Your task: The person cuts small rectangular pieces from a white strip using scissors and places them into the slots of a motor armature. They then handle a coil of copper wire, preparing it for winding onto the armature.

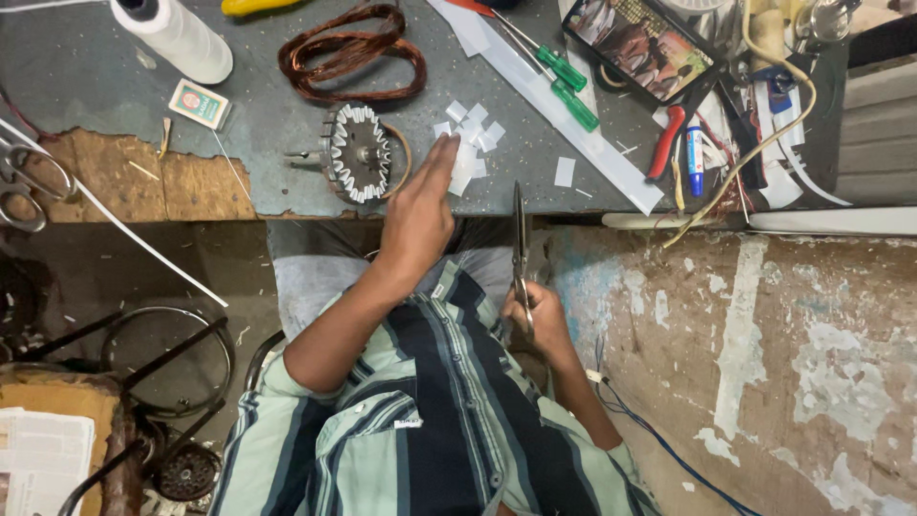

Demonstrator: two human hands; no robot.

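My left hand (420, 205) reaches forward over the bench edge, fingers straight and together, its tips at a small pile of cut white paper squares (470, 134). Whether it pinches a piece I cannot tell. Just left of it lies a toothed round metal motor stator (356, 151). My right hand (543, 320) is low near my lap, closed on the handles of long metal scissors (519, 244) whose blades point up toward the bench edge. Beyond the stator lies a coil of copper wire (351, 53).
A long white paper strip (564, 110) runs diagonally, with two green-handled screwdrivers (564, 86) on it. A phone (640, 43), red pliers (666, 143), a white thread spool (177, 36), a small box (199, 102) and another pair of scissors (24, 177) lie around.
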